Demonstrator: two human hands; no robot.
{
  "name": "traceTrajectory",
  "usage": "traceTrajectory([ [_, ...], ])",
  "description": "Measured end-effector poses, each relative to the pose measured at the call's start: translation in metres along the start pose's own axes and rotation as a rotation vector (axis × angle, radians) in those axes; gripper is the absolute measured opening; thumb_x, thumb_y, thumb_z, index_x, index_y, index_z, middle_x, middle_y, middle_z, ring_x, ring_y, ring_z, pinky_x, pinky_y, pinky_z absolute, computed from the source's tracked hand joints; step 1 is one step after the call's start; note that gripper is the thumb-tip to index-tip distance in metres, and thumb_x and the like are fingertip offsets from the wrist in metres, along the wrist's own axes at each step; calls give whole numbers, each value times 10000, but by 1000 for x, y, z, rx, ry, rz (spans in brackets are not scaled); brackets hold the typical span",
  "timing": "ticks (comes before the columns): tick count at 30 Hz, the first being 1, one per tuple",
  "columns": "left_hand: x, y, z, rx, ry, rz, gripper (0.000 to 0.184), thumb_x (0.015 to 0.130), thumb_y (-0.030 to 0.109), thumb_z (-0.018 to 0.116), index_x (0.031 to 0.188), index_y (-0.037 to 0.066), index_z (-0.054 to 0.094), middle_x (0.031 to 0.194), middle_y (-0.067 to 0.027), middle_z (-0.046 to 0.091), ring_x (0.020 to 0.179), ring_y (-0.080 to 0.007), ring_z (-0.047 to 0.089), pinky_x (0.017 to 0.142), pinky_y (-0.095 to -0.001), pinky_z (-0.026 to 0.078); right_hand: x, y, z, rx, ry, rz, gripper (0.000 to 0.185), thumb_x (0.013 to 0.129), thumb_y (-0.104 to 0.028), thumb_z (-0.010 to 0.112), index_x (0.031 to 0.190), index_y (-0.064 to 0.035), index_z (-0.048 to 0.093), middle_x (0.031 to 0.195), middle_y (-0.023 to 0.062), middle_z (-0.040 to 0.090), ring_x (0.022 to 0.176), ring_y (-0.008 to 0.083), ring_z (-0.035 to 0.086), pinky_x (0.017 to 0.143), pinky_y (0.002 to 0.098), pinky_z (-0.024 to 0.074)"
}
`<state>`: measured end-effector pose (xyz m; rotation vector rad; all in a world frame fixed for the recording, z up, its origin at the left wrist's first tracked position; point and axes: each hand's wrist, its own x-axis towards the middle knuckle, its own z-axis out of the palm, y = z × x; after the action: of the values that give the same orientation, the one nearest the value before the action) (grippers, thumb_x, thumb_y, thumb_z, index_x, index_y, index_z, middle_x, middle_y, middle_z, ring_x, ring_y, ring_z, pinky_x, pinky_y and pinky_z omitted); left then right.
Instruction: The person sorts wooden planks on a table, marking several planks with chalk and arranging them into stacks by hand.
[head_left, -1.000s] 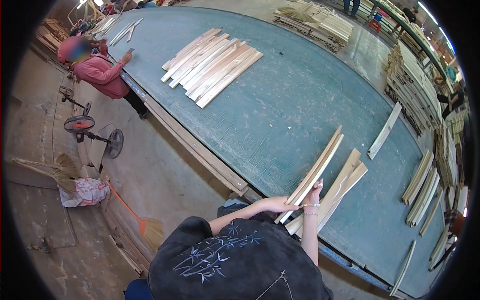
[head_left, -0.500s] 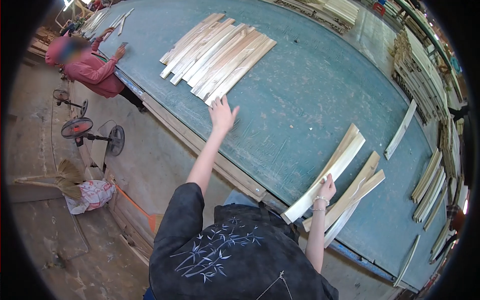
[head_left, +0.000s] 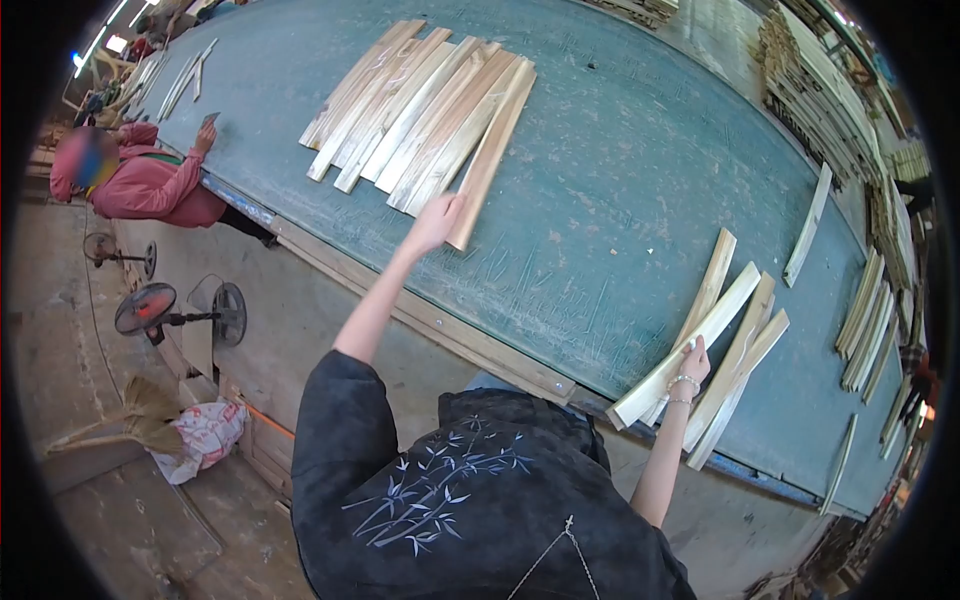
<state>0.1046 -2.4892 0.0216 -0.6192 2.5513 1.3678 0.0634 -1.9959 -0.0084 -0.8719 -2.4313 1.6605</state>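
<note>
My left hand [head_left: 437,222] is closed at the near end of a reddish-brown wooden slat [head_left: 495,150], its fingers partly hidden. This slat lies at the right side of a row of slats [head_left: 410,105], slightly angled away from them at its lower end. My right hand [head_left: 694,366], with a bracelet on the wrist, grips a pale wooden slat [head_left: 722,312] near the table's front edge. That slat crosses over another slat [head_left: 708,280], and beside it on the right lie further loose slats [head_left: 738,365].
The big green table [head_left: 600,190] carries a single slat [head_left: 808,225] and small bundles [head_left: 865,320] on the right. A co-worker in a pink jacket [head_left: 150,190] stands at the far left edge. Floor fans [head_left: 180,310] and a straw broom [head_left: 140,420] are on the left.
My left hand has gone from spread fingers to a grip on the end slat, now turned out from the row. My right hand's slat has shifted and separated from the one beneath it.
</note>
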Motion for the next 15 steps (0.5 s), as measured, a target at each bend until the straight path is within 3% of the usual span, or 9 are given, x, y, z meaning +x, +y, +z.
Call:
traceTrajectory([
  [1,-12,4,13,-540,2,-149,406,895,287,321,1032,-50,500,1000,-153,553,880,-264,550,750,-377,448,1,1,1,-32,-2,8,406,825,-346,512,541,-56,485,521,-23,427,494,62,346,475,226,277],
  [2,-31,28,14,-1183,-251,-102,438,901,315,294,1116,-44,426,960,-146,565,879,-242,545,709,-356,465,1,-1,2,7,1,25,399,824,-343,515,545,-61,481,517,-27,416,495,58,341,472,222,271],
  [4,-57,58,25,-1512,-374,-260,447,900,354,279,1124,-14,400,817,-107,571,768,-204,557,656,-308,473,3,4,3,25,2,9,393,824,-342,516,548,-65,482,515,-29,411,493,57,339,464,221,266],
  [7,-63,42,63,-1488,-360,-448,411,896,360,298,1050,8,442,625,-36,478,569,-132,490,519,-257,431,1,-1,6,3,-13,12,359,823,-335,525,570,-82,503,522,-44,415,482,53,344,431,222,249],
  [8,-66,35,74,-1488,-380,-445,411,896,360,298,1050,8,442,625,-36,478,569,-132,490,519,-257,431,0,-1,12,11,-20,3,340,826,-323,524,599,-70,529,538,-45,431,491,51,357,437,220,268],
  [10,-71,27,88,-2017,-826,-335,326,899,293,307,993,23,465,511,21,338,425,-84,341,409,-208,307,-16,-16,36,52,-65,21,278,831,-276,518,694,-43,583,576,-35,469,517,58,394,461,223,320],
  [11,-75,28,91,-2084,-805,-368,309,895,262,320,1009,13,462,501,20,314,415,-82,311,399,-209,284,-32,-28,52,89,-100,45,246,832,-241,512,759,-28,611,599,-23,489,534,67,419,478,229,354],
  [13,-82,31,98,-2163,-812,-350,286,881,191,349,1061,-11,445,498,17,298,409,-76,291,394,-207,272,-57,-45,76,-168,-250,-1,203,808,-138,486,943,-55,611,657,44,554,597,114,492,555,287,434],
  [15,-90,38,99,-2174,-783,-341,339,878,207,377,1125,-22,412,525,14,308,415,-74,295,405,-200,279,-70,-53,101,-250,-263,50,195,772,-127,513,904,-44,630,686,92,608,627,130,545,589,309,463],
])
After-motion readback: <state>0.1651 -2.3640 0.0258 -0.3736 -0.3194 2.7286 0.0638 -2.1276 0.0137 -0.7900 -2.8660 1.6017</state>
